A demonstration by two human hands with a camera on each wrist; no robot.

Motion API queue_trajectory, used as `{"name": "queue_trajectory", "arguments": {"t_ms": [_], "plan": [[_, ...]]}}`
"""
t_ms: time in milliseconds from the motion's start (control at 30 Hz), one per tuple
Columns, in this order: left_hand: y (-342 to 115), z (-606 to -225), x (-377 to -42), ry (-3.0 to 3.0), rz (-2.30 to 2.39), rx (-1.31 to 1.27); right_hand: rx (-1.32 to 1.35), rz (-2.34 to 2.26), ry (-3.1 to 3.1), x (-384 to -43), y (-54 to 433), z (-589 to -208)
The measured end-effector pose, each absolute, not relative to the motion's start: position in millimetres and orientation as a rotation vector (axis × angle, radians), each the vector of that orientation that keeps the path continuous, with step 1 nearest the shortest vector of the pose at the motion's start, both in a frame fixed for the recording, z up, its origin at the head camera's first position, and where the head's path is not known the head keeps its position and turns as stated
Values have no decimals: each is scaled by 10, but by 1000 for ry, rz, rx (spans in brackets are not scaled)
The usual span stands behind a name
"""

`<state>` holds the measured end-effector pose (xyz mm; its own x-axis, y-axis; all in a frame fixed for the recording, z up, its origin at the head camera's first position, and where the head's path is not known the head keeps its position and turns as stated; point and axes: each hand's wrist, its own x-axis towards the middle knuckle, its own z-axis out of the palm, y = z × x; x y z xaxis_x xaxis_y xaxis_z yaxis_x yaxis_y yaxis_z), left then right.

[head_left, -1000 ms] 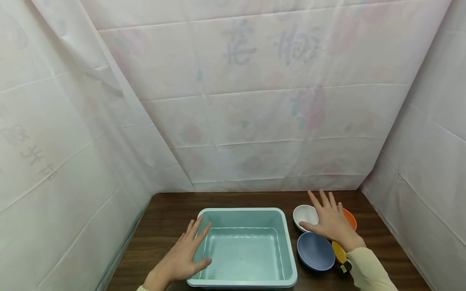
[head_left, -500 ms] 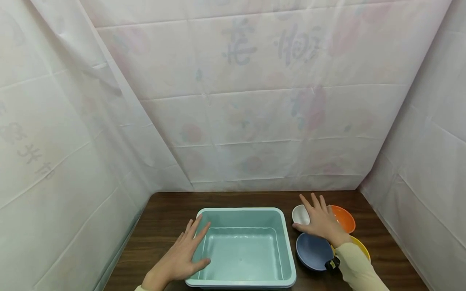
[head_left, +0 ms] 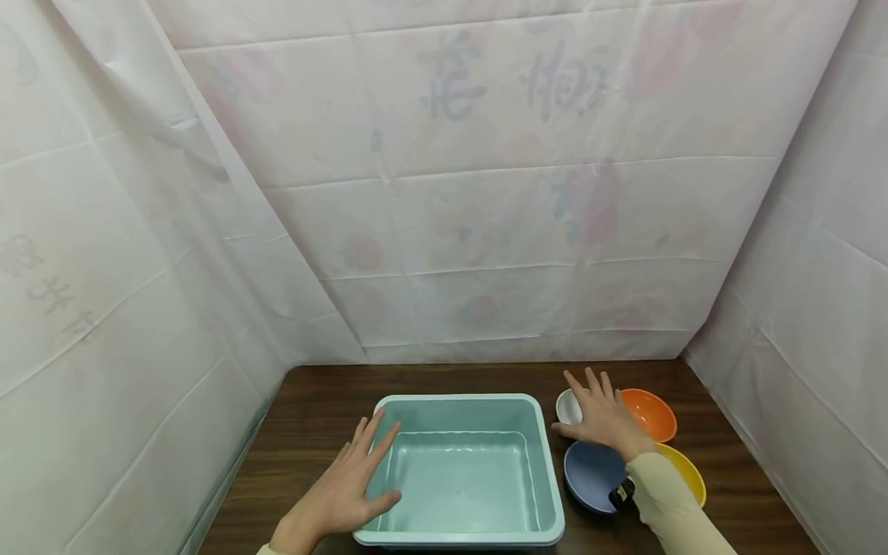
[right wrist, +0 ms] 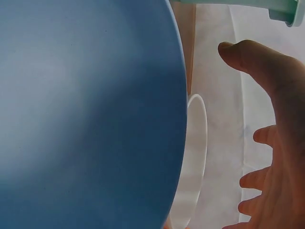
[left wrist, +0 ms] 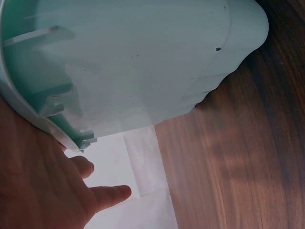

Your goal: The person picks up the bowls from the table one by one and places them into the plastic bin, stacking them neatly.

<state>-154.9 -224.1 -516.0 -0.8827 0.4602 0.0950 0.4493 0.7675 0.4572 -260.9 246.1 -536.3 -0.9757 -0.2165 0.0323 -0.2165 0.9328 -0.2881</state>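
Note:
My left hand (head_left: 350, 484) is spread over the left rim of a pale green plastic basin (head_left: 461, 486), its fingers straight. In the left wrist view that hand (left wrist: 52, 176) overlaps the rim, and the basin's outer wall (left wrist: 143, 62) fills the upper part. My right hand (head_left: 602, 416) hovers with spread fingers over a white bowl (head_left: 569, 407), partly covering it. Below that hand is a blue bowl (head_left: 593, 474). In the right wrist view the blue bowl (right wrist: 90, 109) looms large beside the right hand (right wrist: 276, 138), with the white bowl (right wrist: 190, 162) behind it. Neither hand grips anything.
An orange bowl (head_left: 650, 414) stands right of the right hand. A yellow bowl (head_left: 685, 472) is partly hidden behind the right sleeve (head_left: 669, 501). All stand on a dark wooden table (head_left: 312, 416), with white sheeting (head_left: 486, 231) hung around it.
My right hand has drifted left over the bowls, uncovering more of the orange and yellow bowls and covering more of the white one. The left hand stays almost still.

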Motion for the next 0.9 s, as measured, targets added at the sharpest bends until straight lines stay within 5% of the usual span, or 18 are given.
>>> {"name": "queue_trajectory", "arguments": {"t_ms": [900], "plan": [[-2236, -5192, -1557, 2959, 766, 784, 368, 467, -3215, -2699, 2454, -5437]]}}
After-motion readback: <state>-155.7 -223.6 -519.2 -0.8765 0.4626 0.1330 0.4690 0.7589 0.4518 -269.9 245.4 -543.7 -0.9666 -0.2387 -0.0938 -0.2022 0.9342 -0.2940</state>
